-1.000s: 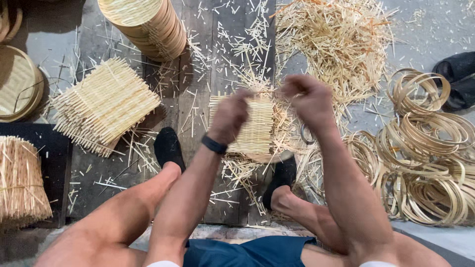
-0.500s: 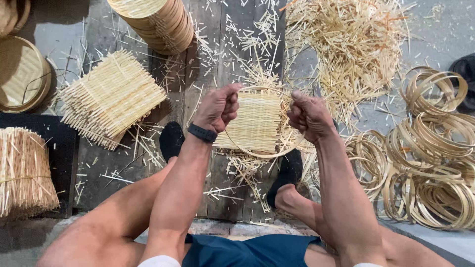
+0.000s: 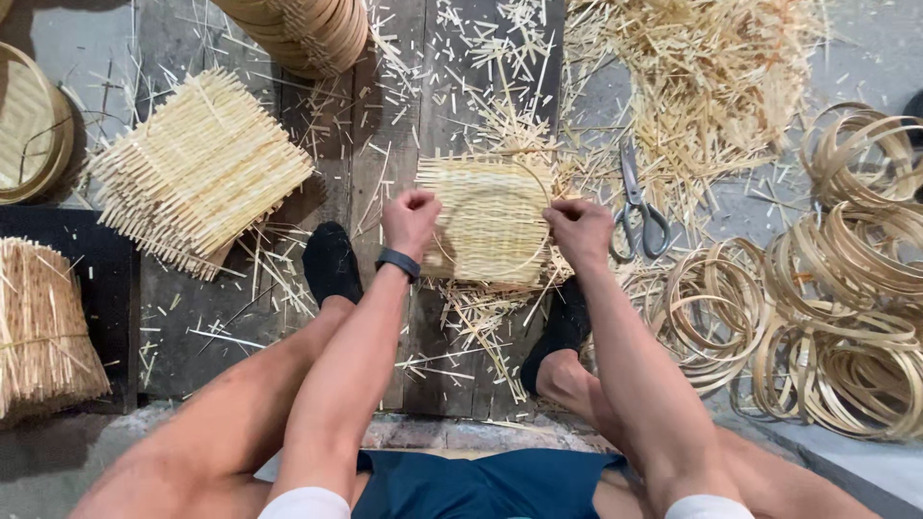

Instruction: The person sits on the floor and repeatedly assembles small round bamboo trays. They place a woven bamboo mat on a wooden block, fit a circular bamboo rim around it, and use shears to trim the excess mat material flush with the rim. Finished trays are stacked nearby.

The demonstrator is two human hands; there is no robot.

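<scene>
Lowered woven mat (image 3: 490,226), scissors (image 3: 636,204) now beside.

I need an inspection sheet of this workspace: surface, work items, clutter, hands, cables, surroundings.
Surface: dark wooden boards, littered with bamboo splinters.
Work items: woven bamboo mat with a bent hoop on it, held at both side edges.
Clutter: scissors; stack of woven mats; loose strip pile.
Hands: left hand and right hand, both gripping the mat.
Cables: nothing seen.
Surroundings: bamboo hoops at right; strip bundle at left.
</scene>
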